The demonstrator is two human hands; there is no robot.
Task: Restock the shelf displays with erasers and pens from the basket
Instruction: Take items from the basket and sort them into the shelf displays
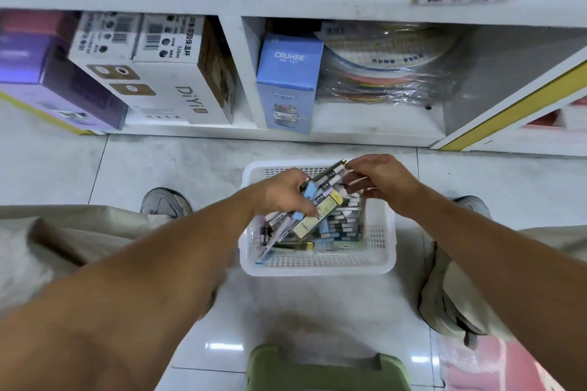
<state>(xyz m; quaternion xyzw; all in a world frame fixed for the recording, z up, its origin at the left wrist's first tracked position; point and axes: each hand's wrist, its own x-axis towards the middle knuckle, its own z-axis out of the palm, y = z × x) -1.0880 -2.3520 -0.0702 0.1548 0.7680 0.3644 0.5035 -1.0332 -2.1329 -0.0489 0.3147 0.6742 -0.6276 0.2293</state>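
A white slotted basket [378, 241] sits on the floor between my feet, full of boxed erasers [336, 225] and pens. My left hand [279, 192] hovers over the basket and grips a bundle of pens [320, 189] with pastel caps, slanting up to the right. My right hand [378, 179] is just right of it, its thumb and fingers pinching the upper ends of those same pens near the basket's far rim. The pens' lower ends and part of the basket's contents are hidden by my left hand.
A white shelf unit [232, 6] stands just beyond the basket, its bottom cubbies holding a DiYi carton [178, 95], a blue CRUHRE box [287, 82] and plastic-wrapped discs [387, 67]. A green stool [327, 371] is near my body. My shoes flank the basket on the tiled floor.
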